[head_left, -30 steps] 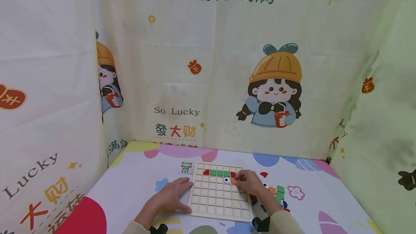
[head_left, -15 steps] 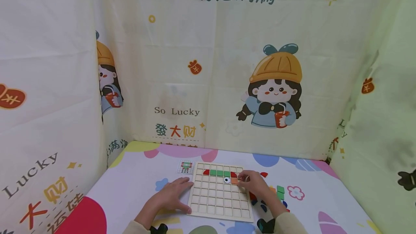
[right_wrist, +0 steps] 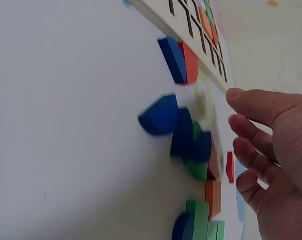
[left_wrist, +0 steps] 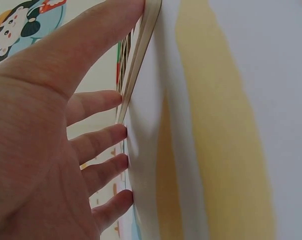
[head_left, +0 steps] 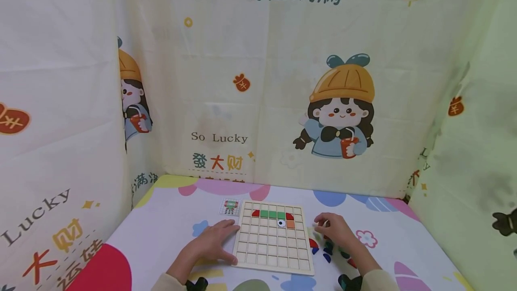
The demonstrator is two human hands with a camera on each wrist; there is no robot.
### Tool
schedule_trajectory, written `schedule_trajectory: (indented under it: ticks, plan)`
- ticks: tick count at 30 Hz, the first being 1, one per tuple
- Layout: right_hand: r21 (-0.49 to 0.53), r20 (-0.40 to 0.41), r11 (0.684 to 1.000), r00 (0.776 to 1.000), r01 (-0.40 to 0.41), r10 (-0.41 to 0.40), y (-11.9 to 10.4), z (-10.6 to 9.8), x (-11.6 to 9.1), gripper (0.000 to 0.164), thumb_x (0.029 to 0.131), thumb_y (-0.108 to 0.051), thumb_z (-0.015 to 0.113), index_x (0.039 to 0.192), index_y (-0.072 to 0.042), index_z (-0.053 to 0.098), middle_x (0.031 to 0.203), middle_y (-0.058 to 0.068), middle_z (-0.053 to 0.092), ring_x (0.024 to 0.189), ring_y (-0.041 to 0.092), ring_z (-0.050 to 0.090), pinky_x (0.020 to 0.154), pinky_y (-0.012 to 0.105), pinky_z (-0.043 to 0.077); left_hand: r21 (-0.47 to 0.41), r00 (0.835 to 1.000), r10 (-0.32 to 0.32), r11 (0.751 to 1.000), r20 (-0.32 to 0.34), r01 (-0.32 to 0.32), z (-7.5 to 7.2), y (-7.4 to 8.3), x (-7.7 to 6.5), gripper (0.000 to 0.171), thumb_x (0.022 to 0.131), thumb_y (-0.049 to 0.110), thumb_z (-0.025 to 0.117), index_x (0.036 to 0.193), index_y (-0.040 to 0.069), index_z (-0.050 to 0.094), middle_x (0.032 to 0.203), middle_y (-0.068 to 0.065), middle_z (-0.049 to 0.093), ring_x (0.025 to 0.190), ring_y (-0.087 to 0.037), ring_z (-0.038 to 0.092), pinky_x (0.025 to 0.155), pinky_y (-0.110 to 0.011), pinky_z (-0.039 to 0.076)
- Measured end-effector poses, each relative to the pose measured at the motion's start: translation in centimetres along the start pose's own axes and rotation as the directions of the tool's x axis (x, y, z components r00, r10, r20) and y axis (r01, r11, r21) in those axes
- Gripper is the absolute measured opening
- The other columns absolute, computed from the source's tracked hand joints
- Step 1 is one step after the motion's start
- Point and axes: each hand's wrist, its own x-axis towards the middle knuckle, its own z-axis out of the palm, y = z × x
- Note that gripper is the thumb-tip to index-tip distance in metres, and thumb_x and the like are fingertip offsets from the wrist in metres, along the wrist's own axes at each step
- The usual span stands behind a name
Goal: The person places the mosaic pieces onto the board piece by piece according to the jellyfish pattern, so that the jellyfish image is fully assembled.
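Note:
A wooden grid board lies on the table. Its second row from the far edge holds green squares between two red rounded pieces. Below them sit a white eye piece and an orange square. My left hand rests along the board's left edge, thumb at the near corner, fingers spread and fairly straight. Over the loose pieces right of the board hovers my right hand, fingers loosely bent. In the right wrist view, nothing shows between its thumb and fingers.
Loose blue pieces, a red piece, an orange block and green blocks lie right of the board, partly under my right hand. A small picture card lies by the board's far left corner.
My right hand has moved right, away from the orange square on the board, to above the loose pieces. The orange square stays in its cell. My left hand has kept its place.

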Motion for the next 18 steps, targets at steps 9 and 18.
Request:
schedule_trajectory:
  ticks: [9,18]
  plan:
    - [-0.032,-0.014,0.998,0.998,-0.054,0.054,2.1,-1.5,-0.7,0.017,0.081,-0.013,0.077,0.097,-0.011,0.071,0.083,-0.001,0.062,0.072,0.014,0.050,0.057,0.020,0.047,0.008,1.000,0.003,1.000,0.003,-0.003,0.1,-0.1,0.0,0.092,0.067,0.057,0.081,0.143,0.016,0.047,0.153,-0.011,0.039,0.140,-0.036,0.036,0.110,-0.062,0.033]
    - [-0.015,-0.032,0.998,0.998,-0.062,0.062,4.0,-2.6,-1.3,0.018,0.080,-0.011,0.077,0.096,-0.009,0.071,0.087,0.001,0.063,0.073,0.015,0.048,0.057,0.021,0.044,0.022,1.000,0.007,1.000,-0.003,-0.007,0.2,-0.2,0.1,0.092,0.067,0.056,0.081,0.143,0.017,0.047,0.153,-0.011,0.039,0.140,-0.036,0.037,0.110,-0.061,0.034]
